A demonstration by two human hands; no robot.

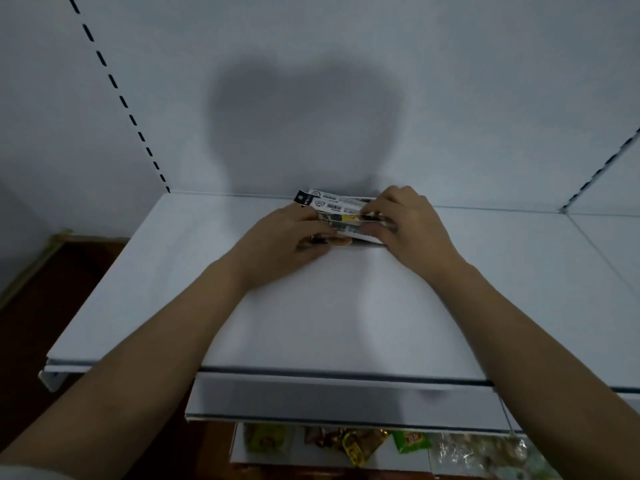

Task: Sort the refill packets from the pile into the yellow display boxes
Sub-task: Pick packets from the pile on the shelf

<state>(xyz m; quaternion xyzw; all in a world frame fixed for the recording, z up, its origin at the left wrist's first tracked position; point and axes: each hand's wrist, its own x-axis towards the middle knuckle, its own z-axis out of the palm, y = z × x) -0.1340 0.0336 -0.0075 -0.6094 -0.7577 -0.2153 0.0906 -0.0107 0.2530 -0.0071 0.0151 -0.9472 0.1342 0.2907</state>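
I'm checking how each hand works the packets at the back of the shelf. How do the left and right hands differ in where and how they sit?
The left hand grips the near left part of the refill packets; the right hand covers their right end. The left hand sits nearer the camera; the right hand reaches further back toward the wall. Both curl their fingers onto the same bundle on the white shelf.

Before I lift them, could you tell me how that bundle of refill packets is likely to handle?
The refill packets look flat and thin, so probably light and slightly bendy. They lie fanned, so may slide apart. Left hand and right hand grip opposite ends, which should help.
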